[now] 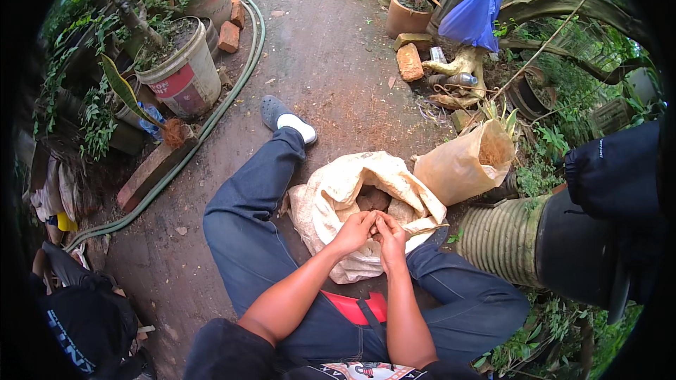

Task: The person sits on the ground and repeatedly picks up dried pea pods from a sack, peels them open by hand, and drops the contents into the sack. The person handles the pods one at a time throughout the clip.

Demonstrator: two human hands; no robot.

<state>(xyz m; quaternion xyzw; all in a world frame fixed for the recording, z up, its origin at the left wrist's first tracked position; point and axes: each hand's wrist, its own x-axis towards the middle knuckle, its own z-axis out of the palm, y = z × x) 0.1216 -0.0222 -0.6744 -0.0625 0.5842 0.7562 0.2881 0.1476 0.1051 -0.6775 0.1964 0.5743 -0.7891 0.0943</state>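
Observation:
Over the mouth of a pale woven plastic sack (pixel 311 216), my left hand (pixel 355 231) and my right hand (pixel 392 237) meet at the fingertips. They pinch a small brown piece (pixel 376 235), mostly hidden by the fingers; what it is made of cannot be told. The sack stands between my legs with its rim rolled outward. Brown material (pixel 373 198) lies inside. A thin yellowish-green strip, perhaps a leaf, (pixel 430 228) sticks out beyond my right hand over the sack's rim; whether I hold it is unclear.
A beige bag (pixel 449 171) with brown fibre (pixel 495 146) leans beside the sack, near a ribbed pot (pixel 499 237). A green hose (pixel 211 132) runs along the left, past a long block (pixel 158 171) and potted plants (pixel 185 74). Bricks (pixel 409 62) and a blue plastic bag (pixel 475 10) are at upper right.

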